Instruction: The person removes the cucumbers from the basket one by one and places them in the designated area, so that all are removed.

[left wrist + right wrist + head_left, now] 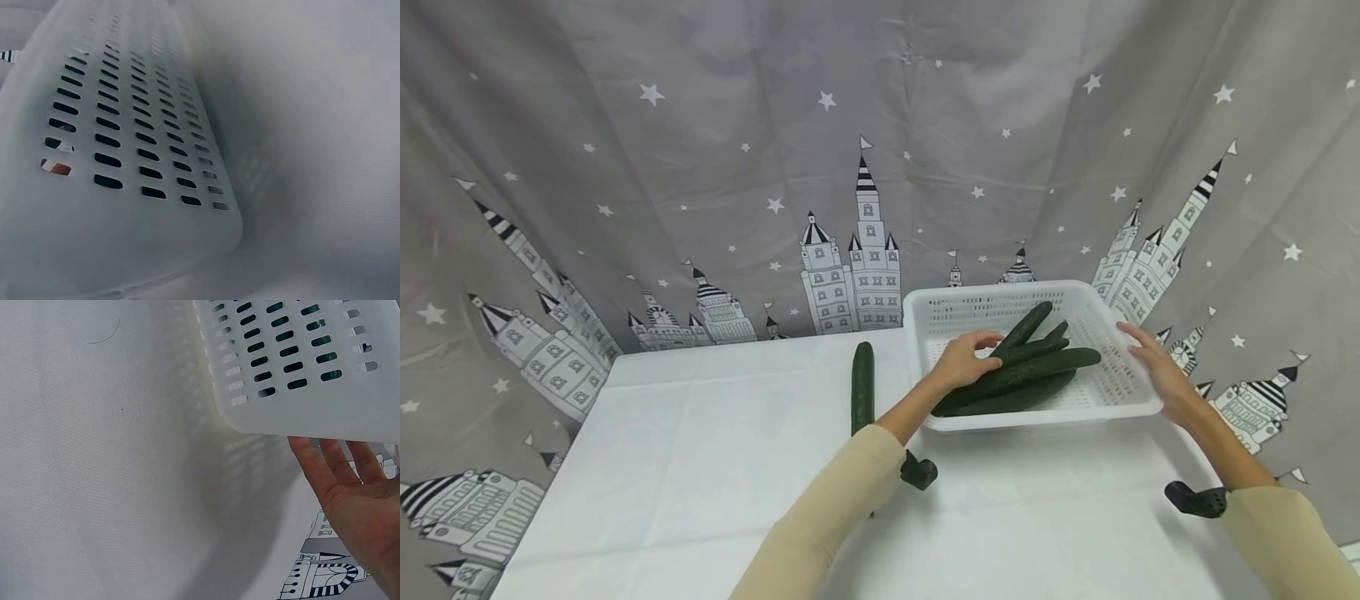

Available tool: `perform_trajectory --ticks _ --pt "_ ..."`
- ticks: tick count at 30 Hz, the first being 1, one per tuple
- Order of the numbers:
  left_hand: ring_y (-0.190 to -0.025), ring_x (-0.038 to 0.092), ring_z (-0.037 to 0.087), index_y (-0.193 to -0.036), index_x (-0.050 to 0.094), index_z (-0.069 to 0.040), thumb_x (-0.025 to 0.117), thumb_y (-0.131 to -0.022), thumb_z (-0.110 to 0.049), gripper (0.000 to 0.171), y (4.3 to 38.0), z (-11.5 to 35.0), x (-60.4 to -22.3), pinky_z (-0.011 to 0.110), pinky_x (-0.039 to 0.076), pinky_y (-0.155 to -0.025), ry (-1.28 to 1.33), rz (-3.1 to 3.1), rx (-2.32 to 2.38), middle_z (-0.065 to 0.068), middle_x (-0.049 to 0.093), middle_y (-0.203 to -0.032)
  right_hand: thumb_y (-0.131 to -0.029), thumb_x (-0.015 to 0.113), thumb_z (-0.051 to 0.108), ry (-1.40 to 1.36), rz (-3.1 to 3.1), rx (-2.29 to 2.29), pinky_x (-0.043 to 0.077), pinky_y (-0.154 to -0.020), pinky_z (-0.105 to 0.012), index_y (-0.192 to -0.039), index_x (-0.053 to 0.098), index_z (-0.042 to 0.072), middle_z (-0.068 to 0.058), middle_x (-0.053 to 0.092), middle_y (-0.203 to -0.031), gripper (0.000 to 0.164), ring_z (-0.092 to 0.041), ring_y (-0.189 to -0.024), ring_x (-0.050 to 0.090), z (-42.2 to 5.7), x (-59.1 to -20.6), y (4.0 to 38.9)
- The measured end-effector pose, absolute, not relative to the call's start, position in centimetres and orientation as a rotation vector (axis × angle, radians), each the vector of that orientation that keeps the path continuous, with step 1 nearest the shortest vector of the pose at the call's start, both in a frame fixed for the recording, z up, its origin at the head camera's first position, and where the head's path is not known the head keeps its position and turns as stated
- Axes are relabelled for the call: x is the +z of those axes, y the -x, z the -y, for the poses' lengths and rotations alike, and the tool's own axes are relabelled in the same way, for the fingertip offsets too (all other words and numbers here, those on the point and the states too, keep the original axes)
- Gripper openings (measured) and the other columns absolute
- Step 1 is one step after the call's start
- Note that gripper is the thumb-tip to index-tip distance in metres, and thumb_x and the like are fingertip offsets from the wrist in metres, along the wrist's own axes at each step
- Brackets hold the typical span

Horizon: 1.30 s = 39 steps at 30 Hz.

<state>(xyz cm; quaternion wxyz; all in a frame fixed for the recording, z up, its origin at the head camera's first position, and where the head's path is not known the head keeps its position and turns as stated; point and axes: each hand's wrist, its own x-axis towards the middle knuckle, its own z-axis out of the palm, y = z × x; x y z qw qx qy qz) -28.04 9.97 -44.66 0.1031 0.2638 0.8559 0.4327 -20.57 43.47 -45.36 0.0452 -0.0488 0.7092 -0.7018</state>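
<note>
A white perforated plastic basket [1037,421] stands on the white table, holding several dark green cucumbers [1045,364]. My left hand [962,362] reaches in over its left side, with thumb and fingers around the lower end of one slanted cucumber [1028,327]. The left wrist view shows only the basket's slotted wall [144,137] and hides those fingers. At the basket's right end is my right hand [1165,375]. In the right wrist view, its extended fingers [312,465] lie against the outside of the end wall.
Left of the basket, a single cucumber [862,383] lies lengthwise on the white table [722,450], partly covered by the left forearm. A grey curtain [880,100] printed with castles and stars hangs behind the table. Black wrist devices [1195,500] sit below both hands.
</note>
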Motion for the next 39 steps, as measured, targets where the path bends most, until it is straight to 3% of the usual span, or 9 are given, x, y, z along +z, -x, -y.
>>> perform_trajectory --ticks 6,16,22,35,37,39 --pt "-0.122 0.059 0.021 -0.140 0.059 -0.013 0.066 -0.098 -0.018 0.043 29.1 -10.8 -44.8 0.031 0.046 -0.099 -0.853 -2.560 1.059 0.008 0.063 -0.132 -0.111 0.029 0.024 0.144 -2.154 -2.160 0.058 -0.071 -0.033 -0.156 0.031 0.035 0.016 0.055 -0.124 0.047 -0.011 -0.097 0.067 -43.5 -45.2 20.7" --pt "-0.117 0.062 0.023 -0.137 0.063 -0.018 0.063 -0.100 -0.019 0.037 29.1 -11.0 -44.2 0.034 0.050 -0.095 -0.784 -2.548 0.929 0.010 0.066 -0.128 -0.111 0.028 0.022 0.157 -2.159 -2.165 0.057 -0.072 -0.032 -0.160 0.025 0.028 0.016 0.057 -0.122 0.049 -0.011 -0.097 0.067 -43.4 -45.4 20.6" --pt "-0.114 0.062 0.019 -0.137 0.063 -0.018 0.064 -0.098 -0.019 0.039 29.7 -10.8 -44.0 0.027 0.051 -0.085 -0.830 -2.570 0.841 0.008 0.065 -0.129 -0.111 0.028 0.024 0.159 -2.178 -2.135 0.057 -0.074 -0.032 -0.158 0.028 0.033 0.016 0.056 -0.123 0.048 -0.010 -0.098 0.066 -43.2 -45.4 20.6" --pt "-0.116 0.060 0.018 -0.140 0.060 -0.014 0.064 -0.096 -0.014 0.044 28.8 -8.9 -40.6 0.028 0.051 -0.088 -0.940 -2.443 1.271 0.008 0.060 -0.135 -0.110 0.029 0.025 0.128 -2.195 -2.105 0.058 -0.071 -0.033 -0.160 0.023 0.034 0.017 0.048 -0.127 0.050 -0.009 -0.098 0.066 -43.5 -45.2 20.5" --pt "-0.118 0.059 0.019 -0.142 0.058 -0.016 0.064 -0.097 -0.014 0.045 28.7 -8.4 -39.9 0.030 0.050 -0.090 -0.906 -2.393 1.348 0.008 0.059 -0.137 -0.110 0.029 0.027 0.121 -2.205 -2.086 0.058 -0.072 -0.033 -0.160 0.020 0.033 0.011 0.045 -0.133 0.051 -0.009 -0.099 0.065 -43.6 -45.2 20.5" --pt "-0.122 0.056 0.021 -0.145 0.055 -0.017 0.064 -0.099 -0.015 0.047 28.6 -7.7 -39.4 0.033 0.049 -0.095 -0.844 -2.306 1.438 0.007 0.056 -0.139 -0.111 0.029 0.028 0.109 -2.208 -2.064 0.058 -0.073 -0.034 -0.161 0.016 0.032 -0.003 0.037 -0.148 0.052 -0.008 -0.100 0.064 -43.6 -45.2 20.4"
